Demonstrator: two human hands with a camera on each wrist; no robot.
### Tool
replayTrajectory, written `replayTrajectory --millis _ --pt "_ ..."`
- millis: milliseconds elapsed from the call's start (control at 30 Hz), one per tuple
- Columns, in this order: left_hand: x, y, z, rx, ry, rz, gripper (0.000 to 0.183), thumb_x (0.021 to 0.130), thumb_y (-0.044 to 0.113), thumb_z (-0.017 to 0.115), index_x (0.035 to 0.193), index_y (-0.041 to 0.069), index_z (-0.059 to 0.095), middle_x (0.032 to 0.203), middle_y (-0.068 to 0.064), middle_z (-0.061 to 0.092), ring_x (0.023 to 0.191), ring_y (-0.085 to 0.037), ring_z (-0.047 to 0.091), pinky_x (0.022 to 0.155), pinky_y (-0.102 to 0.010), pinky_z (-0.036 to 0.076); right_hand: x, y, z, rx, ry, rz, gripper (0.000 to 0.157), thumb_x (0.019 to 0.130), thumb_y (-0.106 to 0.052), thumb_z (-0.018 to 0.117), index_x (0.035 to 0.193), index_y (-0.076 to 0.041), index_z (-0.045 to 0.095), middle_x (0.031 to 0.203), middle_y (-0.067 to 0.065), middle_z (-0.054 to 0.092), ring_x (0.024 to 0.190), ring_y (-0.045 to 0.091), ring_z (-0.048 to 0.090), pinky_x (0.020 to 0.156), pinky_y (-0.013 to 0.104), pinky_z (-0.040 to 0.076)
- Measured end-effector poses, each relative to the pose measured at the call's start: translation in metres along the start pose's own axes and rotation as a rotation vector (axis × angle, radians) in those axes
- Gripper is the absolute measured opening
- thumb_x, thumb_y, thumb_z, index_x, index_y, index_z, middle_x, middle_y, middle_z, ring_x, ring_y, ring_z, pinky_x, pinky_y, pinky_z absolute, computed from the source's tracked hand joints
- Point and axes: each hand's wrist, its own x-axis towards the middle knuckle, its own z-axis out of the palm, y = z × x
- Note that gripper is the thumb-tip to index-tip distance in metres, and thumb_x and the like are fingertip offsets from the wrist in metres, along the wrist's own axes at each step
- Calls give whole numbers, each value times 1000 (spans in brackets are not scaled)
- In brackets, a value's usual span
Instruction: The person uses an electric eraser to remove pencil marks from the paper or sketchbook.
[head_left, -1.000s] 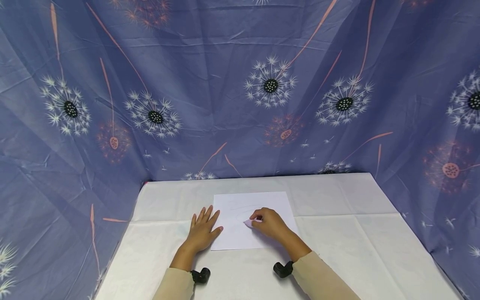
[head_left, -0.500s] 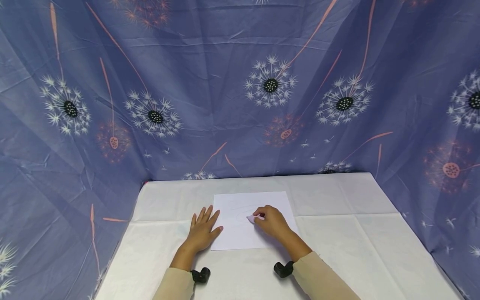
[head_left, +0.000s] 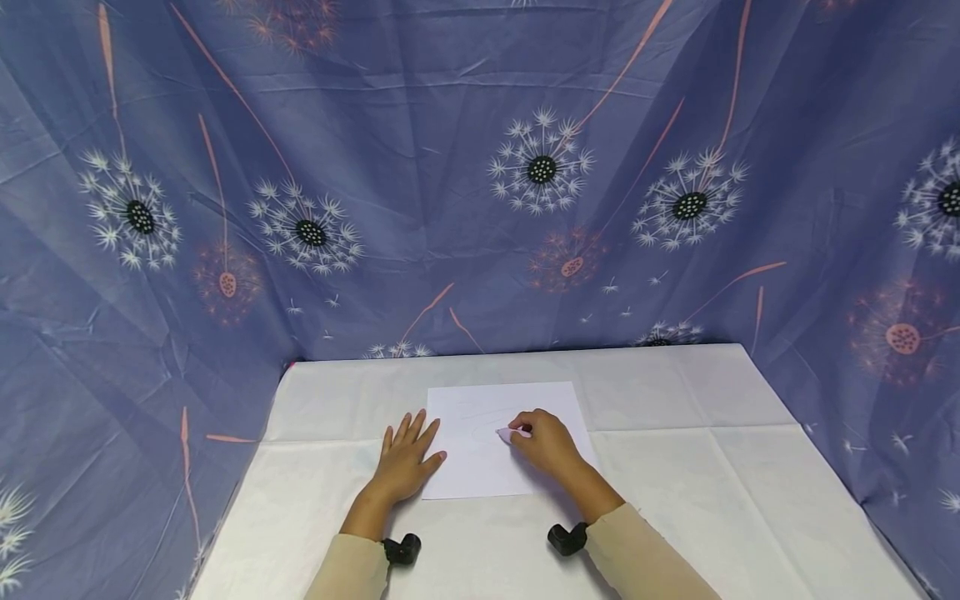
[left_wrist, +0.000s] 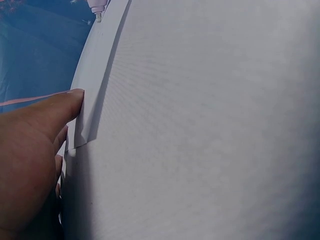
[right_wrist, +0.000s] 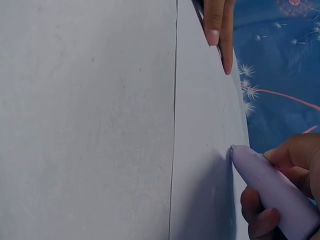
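A white sheet of paper (head_left: pixel 472 475) lies on the white-covered table, with thin, faint curved lines on it. My left hand (head_left: pixel 405 468) lies flat with fingers spread at the sheet's left edge, the thumb (left_wrist: pixel 70 107) over that edge. Between the thumb and fingers of my right hand (head_left: pixel 551 447) is a thick lilac correction pen (right_wrist: pixel 272 185) with a narrow metal tip. The pen slants, its tip down at the paper near the middle of the sheet. Its back end is partly hidden by the right hand.
White cloth (head_left: pixel 675 483) with fold creases covers the table around the sheet. Blue curtains (head_left: pixel 420 183) with a dandelion print rise behind the table and at both sides. A black wrist mount (head_left: pixel 402 549) sits at the left sleeve, another (head_left: pixel 567 539) at the right.
My right hand has moved the correction pen slightly away from me and to the right. A faint curved line shows on the paper beside its tip. The left hand has stayed in place.
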Motion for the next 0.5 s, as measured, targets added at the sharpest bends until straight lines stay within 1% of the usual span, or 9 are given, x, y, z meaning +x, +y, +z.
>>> replayTrajectory --millis 167,300,400,500 --pt "0 0 0 3 1 4 61 102 41 55 155 12 41 168 -18 23 157 -44 12 123 -68 2 1 1 0 -2 16 24 10 86 -16 73 95 -17 78 85 -1 65 79 13 58 75 33 49" --pt "1 0 0 3 3 5 62 102 41 55 155 12 42 168 -18 23 156 -45 12 123 -68 3 0 -1 -1 13 5 11 10 86 -16 74 94 -17 79 87 -1 67 83 14 61 78 36 52" --pt "1 -1 0 12 -11 -5 62 103 42 54 156 14 40 169 -17 21 157 -43 10 124 -67 2 -1 -2 -1 16 -10 -8 10 86 -17 74 94 -17 79 89 0 69 87 16 64 81 38 54" --pt "1 -1 0 11 -19 -11 63 103 42 54 157 15 39 169 -15 19 158 -41 8 124 -66 0 -1 -1 -1 14 -4 2 10 86 -17 74 94 -17 79 89 1 69 87 16 64 81 39 53"
